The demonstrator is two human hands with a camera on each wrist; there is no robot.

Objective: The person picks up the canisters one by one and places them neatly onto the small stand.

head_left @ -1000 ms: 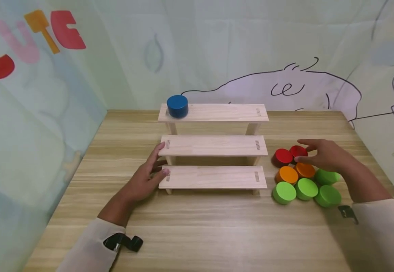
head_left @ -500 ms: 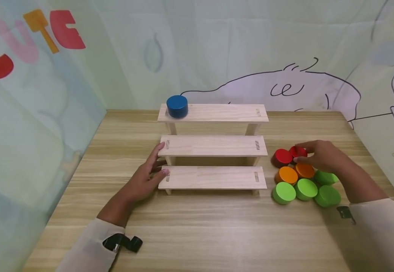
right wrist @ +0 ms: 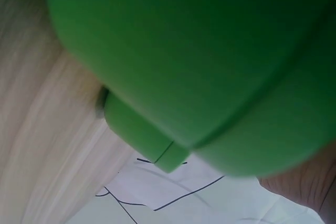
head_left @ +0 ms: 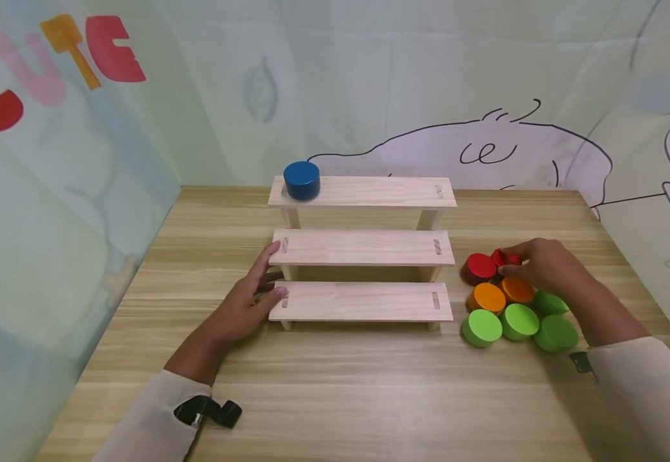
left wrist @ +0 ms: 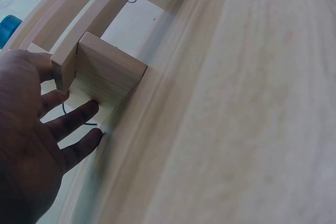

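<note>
Here, my right hand [head_left: 551, 266] pinches a red cylinder [head_left: 509, 260]; my left hand [head_left: 245, 309], fingers spread, touches grainy wooden steps [head_left: 361, 248].

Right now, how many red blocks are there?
2. One red block sits beside the wooden stand, on its right; the right hand pinches the other red block. More could be hidden.

my right hand [head_left: 549, 264] partly hides one red block [head_left: 510, 260]; right-wrist view: nearest green block [right wrist: 184, 51] blurred, cut off at top.
</note>
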